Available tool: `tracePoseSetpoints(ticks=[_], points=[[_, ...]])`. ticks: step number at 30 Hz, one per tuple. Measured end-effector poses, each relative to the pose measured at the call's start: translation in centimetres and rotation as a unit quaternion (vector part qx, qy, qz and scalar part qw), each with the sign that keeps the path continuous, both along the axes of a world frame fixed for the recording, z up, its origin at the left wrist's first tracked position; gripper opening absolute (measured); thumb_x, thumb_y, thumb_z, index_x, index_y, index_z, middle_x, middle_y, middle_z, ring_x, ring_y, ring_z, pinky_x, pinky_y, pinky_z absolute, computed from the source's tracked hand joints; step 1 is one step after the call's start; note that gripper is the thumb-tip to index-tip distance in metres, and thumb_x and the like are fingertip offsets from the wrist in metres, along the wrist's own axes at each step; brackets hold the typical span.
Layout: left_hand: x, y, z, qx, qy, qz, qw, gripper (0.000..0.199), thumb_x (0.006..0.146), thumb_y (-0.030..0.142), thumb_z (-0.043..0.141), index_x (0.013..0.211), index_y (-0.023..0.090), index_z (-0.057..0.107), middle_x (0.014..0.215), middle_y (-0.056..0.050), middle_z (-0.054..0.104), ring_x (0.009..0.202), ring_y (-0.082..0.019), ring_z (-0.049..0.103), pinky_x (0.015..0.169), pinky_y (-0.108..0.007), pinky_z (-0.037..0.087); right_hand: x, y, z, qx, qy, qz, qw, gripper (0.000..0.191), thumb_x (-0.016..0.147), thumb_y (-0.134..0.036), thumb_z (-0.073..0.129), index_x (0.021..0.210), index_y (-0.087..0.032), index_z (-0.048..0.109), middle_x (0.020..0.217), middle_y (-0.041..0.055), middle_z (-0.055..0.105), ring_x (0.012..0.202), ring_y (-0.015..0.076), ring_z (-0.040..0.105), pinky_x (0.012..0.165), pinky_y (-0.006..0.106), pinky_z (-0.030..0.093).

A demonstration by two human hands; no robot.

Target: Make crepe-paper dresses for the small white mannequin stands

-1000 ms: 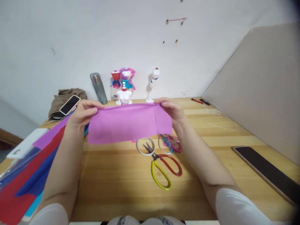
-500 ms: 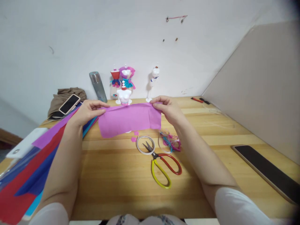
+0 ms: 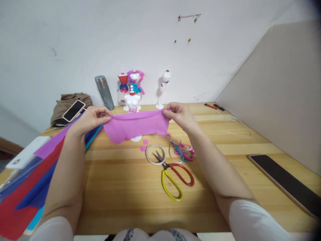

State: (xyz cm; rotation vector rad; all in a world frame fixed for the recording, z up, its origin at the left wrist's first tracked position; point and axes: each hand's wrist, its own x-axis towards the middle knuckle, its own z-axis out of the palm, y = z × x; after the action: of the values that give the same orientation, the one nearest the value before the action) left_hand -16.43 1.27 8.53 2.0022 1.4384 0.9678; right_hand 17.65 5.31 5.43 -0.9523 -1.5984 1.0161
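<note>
A strip of pinkish-purple fabric (image 3: 136, 126) hangs stretched between my two hands, its top edge folded over in a narrow band. My left hand (image 3: 94, 117) pinches the top left corner, and my right hand (image 3: 177, 112) pinches the top right corner. Right behind the cloth stands a small white mannequin (image 3: 132, 99), its lower part hidden and its round base showing below the hem. Nearer me on the table lie scissors (image 3: 165, 165) with one yellow and one red handle, blades apart across a whitish ring (image 3: 155, 145). Small pink flower-shaped pieces (image 3: 143, 147) lie beside the ring.
Dressed mini mannequins (image 3: 135, 80) and another white one (image 3: 164, 85) stand by the wall. A bottle (image 3: 104, 92), a phone (image 3: 74, 110) on brown cloth and coloured fabric sheets (image 3: 37, 187) are at left. Tangled ribbons (image 3: 183, 150) and a dark tablet-like device (image 3: 286, 184) lie right.
The fabric's top edge is now folded down in a fuller band, and its lower edge sits higher, uncovering the mannequin's base. My left hand has shifted slightly left.
</note>
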Motion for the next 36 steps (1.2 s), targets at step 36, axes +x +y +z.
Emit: tracePoseSetpoints(ticks=[36], points=[[0.2,-1.9,2.1,-0.134,0.2,-0.116,0.964,0.014,0.072,0.032,0.064,0.067,0.022,0.072,0.057,0.001,0.065,0.053,-0.014,0.058,0.049,-0.02,0.039,0.0,-1.8,1.0,-0.006,0.026,0.055,0.998,0.008,0.062,-0.031,0.082,0.068,-0.027,0.077,0.069,0.0016,0.072,0.063,0.018,0.061,0.06,0.034,0.049]])
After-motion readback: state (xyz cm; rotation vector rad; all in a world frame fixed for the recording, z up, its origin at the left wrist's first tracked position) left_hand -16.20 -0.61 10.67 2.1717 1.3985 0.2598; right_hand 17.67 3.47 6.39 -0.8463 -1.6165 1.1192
